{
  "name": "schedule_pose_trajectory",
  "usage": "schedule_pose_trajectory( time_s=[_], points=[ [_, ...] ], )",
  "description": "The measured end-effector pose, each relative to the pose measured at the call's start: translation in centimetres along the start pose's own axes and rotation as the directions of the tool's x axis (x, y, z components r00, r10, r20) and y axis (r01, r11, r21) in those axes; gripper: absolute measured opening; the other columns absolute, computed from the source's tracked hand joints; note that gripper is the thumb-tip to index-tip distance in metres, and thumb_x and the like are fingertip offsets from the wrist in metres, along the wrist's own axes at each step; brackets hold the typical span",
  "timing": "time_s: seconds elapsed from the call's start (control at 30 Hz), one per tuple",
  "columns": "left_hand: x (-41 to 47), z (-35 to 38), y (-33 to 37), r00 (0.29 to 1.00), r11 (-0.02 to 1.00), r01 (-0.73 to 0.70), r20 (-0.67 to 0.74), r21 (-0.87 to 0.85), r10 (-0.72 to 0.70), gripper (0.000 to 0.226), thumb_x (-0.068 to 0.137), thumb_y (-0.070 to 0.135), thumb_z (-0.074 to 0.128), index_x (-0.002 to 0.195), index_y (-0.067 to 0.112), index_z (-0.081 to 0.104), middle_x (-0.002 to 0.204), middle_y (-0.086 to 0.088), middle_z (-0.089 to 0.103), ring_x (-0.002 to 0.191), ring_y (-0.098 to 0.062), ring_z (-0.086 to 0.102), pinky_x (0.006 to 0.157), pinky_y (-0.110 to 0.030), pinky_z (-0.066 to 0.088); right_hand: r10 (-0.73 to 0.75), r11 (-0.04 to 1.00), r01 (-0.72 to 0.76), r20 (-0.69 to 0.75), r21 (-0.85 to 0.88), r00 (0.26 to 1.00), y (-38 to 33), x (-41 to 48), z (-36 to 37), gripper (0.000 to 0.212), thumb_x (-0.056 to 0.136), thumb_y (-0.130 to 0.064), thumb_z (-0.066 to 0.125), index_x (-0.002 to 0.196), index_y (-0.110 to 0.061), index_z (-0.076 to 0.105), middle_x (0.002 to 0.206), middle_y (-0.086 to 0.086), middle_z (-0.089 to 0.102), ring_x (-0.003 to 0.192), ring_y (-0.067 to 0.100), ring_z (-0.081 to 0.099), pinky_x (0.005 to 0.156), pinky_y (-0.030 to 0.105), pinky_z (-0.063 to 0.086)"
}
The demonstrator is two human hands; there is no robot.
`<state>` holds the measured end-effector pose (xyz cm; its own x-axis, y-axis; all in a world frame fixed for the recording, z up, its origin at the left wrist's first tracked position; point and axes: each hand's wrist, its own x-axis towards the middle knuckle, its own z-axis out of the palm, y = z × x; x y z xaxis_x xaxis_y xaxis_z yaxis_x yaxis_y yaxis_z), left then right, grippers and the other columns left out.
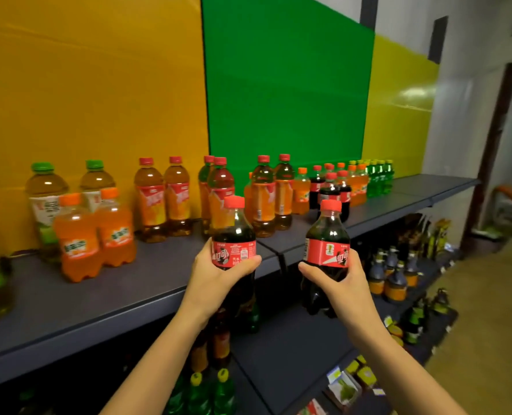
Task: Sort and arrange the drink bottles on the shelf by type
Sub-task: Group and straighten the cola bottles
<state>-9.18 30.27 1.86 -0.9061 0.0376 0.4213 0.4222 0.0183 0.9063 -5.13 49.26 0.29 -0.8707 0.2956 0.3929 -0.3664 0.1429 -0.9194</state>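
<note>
The left hand (pixel 215 274) curls its fingers and thumb round the left cola bottle (pixel 233 232) at the label; the right hand (pixel 335 277) grips the right cola bottle (pixel 328 241) likewise. Both bottles are held just in front of the shelf (pixel 159 283) edge. Farther back, the cola group (pixel 334 187) stands crowded among orange soda bottles (pixel 301 193); pushing 2 in at once could topple neighbours.

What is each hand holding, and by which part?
The left hand grips the left cola bottle around its red label; the right hand grips the right cola bottle at the label's lower edge.
</note>
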Motion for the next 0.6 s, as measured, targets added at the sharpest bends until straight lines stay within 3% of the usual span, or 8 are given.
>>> schedule_pose_trajectory(
  time_s=[0.2, 0.33, 0.43, 0.6],
  points=[
    [4.8, 8.7, -2.9, 0.999, 1.0, -0.011, 0.05, -0.004, 0.012, 0.039, 0.068, 0.014, 0.079, 0.097, 0.029, 0.057, 0.091, 0.004, 0.067, 0.08, -0.007, 0.065, 0.064, -0.014, 0.05, -0.031, 0.999, 0.03, -0.046, -0.031, 0.998, 3.4, 6.1, -5.5, 0.039, 0.071, -0.026, 0.077, 0.095, -0.033, 0.047, 0.098, -0.005, 0.06, 0.089, 0.007, 0.06, 0.069, 0.02, 0.046],
    [9.0, 13.7, -5.1, 0.998, 1.0, -0.03, 0.059, -0.006, 0.03, 0.042, 0.067, 0.017, 0.08, 0.099, 0.029, 0.057, 0.093, 0.006, 0.068, 0.077, -0.001, 0.066, 0.061, -0.011, 0.05, -0.056, 0.997, 0.053, -0.053, -0.059, 0.997, 5.8, 11.4, -8.5, 0.051, 0.071, -0.025, 0.077, 0.112, -0.024, 0.045, 0.1, -0.007, 0.058, 0.09, 0.002, 0.058, 0.066, 0.017, 0.045],
    [12.7, 17.2, -6.3, 0.997, 0.998, -0.064, 0.043, 0.002, 0.063, 0.046, 0.066, 0.018, 0.081, 0.104, 0.028, 0.057, 0.095, 0.007, 0.068, 0.08, 0.0, 0.065, 0.062, -0.01, 0.049, -0.067, 0.995, 0.065, -0.032, -0.073, 0.997, 7.3, 16.1, -10.3, 0.053, 0.071, -0.025, 0.076, 0.113, -0.025, 0.044, 0.101, -0.008, 0.058, 0.088, 0.0, 0.058, 0.066, 0.016, 0.045],
    [18.1, 22.3, -8.3, 0.994, 0.992, -0.109, 0.001, 0.059, 0.109, 0.05, 0.065, 0.024, 0.082, 0.108, 0.031, 0.056, 0.099, 0.009, 0.069, 0.089, -0.002, 0.066, 0.071, -0.016, 0.051, -0.086, 0.994, 0.088, 0.035, -0.07, 0.996, 9.8, 23.0, -12.7, 0.063, 0.068, -0.029, 0.077, 0.121, -0.024, 0.042, 0.103, -0.011, 0.059, 0.086, -0.006, 0.06, 0.075, 0.022, 0.051]
  ],
)
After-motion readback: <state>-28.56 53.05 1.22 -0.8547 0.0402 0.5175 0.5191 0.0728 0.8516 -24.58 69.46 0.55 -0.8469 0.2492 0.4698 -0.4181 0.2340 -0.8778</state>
